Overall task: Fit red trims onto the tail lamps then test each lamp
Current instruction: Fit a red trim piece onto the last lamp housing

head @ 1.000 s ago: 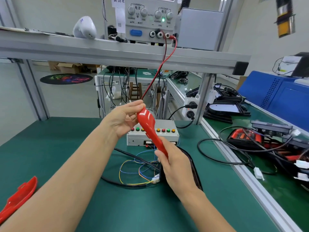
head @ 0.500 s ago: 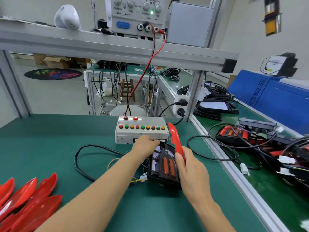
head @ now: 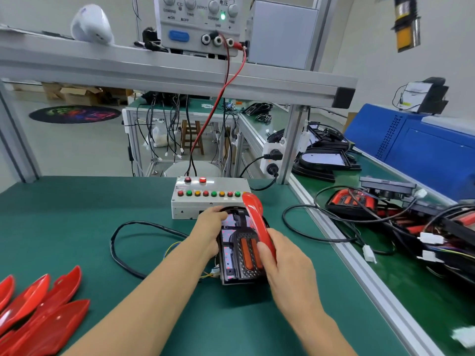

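Head cam: my right hand (head: 288,268) grips the red trim (head: 258,224) by its near end, w/ the far tip raised over the lamp's right edge, just in front of the test box (head: 205,199). Left hand (head: 209,231) curls over the lamp (head: 237,250) at its far-left edge, pinning it flat on the green mat (head: 77,214).

To seat it well, I reckon: line the trim's curve w/ the lamp's right rim, drop the far tip in first, then press along toward me; keep the left hand clamped so the lamp doesn't skate.

Trim: glossy, long, tapered, curved. Lamp: black housing, two orange bars, reflective panel. Spare trims (head: 38,312) piled near left.
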